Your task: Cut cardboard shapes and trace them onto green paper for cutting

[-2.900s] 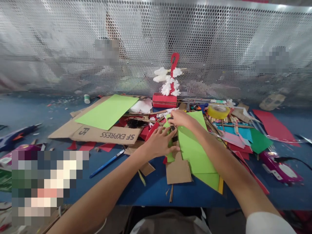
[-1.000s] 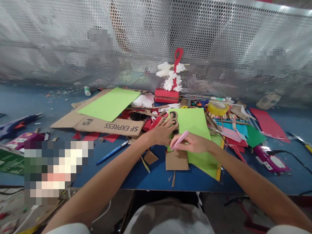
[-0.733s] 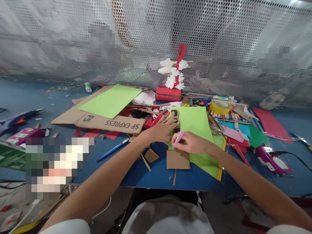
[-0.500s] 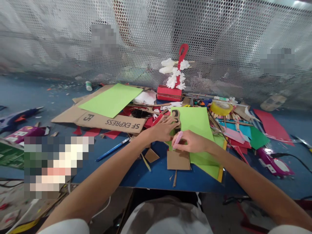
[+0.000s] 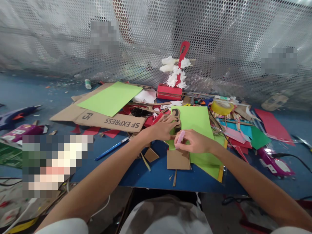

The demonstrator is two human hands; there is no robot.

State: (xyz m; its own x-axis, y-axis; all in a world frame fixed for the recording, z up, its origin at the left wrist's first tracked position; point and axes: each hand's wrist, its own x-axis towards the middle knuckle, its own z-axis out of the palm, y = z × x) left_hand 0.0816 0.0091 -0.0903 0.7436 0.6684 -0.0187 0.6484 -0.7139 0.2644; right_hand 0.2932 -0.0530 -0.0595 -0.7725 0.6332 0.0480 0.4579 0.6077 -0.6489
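Note:
My left hand (image 5: pixel 166 127) lies with fingers spread on a narrow cardboard cutout (image 5: pixel 175 113) with dark print, pressing it onto a sheet of light green paper (image 5: pixel 196 122). In my right hand (image 5: pixel 193 142), the fingers are closed around a short pink marker (image 5: pixel 180 136), held beside the cutout's lower end. The marker's tip is hidden by my fingers. A square piece of cardboard (image 5: pixel 178 161) sits just below the right hand, by the paper's lower edge.
Left lies a large cardboard sheet (image 5: pixel 65 117) under another green sheet (image 5: pixel 110 99). Behind stands a red model (image 5: pixel 169 92) with white tufts, before a perforated metal screen (image 5: pixel 146 29). Yellow tape (image 5: pixel 221 108), coloured paper scraps and a purple device (image 5: pixel 278 162) are right; a blue pen (image 5: pixel 110 149) is left.
My right hand has shifted slightly to the right and up along the cutout with the pink marker. My left hand stays in place on the cardboard.

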